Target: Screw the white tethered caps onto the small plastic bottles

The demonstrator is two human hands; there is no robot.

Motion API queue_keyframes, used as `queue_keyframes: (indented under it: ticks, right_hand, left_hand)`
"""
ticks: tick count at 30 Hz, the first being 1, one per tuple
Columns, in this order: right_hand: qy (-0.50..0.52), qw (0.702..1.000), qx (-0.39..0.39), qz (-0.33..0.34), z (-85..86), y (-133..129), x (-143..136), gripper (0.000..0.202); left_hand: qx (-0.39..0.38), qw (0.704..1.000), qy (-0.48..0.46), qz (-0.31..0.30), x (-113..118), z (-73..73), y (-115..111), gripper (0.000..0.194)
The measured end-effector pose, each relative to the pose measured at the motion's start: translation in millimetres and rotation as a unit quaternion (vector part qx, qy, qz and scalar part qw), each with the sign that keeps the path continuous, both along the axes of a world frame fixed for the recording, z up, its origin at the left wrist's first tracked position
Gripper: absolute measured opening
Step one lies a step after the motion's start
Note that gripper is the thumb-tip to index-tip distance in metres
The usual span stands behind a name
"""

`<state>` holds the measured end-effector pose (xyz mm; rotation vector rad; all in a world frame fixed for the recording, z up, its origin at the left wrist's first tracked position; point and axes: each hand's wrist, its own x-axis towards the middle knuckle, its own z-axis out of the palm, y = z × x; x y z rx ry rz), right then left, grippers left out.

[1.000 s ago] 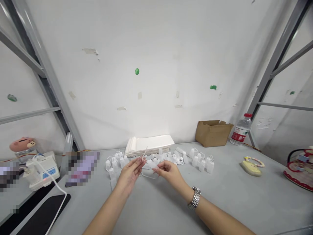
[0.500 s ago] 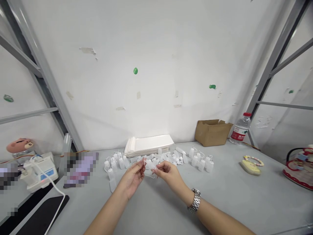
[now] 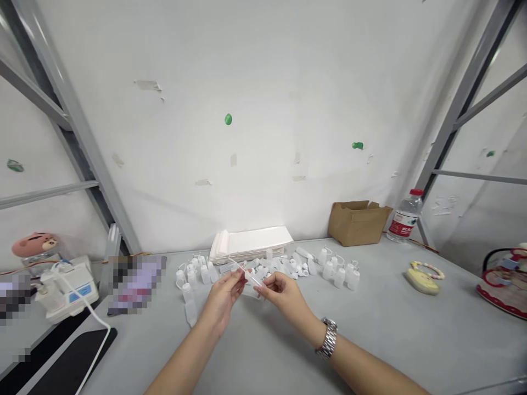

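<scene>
Small translucent bottle (image 3: 254,280) between the two hands above the grey surface (image 3: 263,356), long axis slanting from left to right: the right hand (image 3: 283,293) grips its body, the left hand (image 3: 223,296) apparently pinching the narrower, far end.

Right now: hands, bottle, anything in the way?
Left hand pinching bottle at one end, right hand at the other. Bottle tilted. Loose pile just beyond.

Left hand (image 3: 224,296) and right hand (image 3: 284,292) on one bottle (image 3: 255,281)
The left pinches one end, the right the other; beyond are small bottles (image 3: 340,278), a white stack (image 3: 259,240) and a box (image 3: 357,227).
</scene>
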<state>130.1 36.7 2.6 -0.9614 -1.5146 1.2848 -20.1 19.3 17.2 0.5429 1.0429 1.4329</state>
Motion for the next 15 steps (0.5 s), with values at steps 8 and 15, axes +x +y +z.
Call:
queue_keyframes:
  ticks: [8,15]
  right_hand:
    - [0.028,1.000,-0.006,0.000,3.4,2.2,2.1,0.027]
    - [0.074,0.997,-0.020,0.031,-0.7,4.7,0.6,0.028]
  left_hand:
    - [0.054,0.996,0.035,-0.054,4.3,3.8,-3.4,0.031]
    - [0.044,0.998,0.023,-0.049,5.5,4.4,-3.9,0.030]
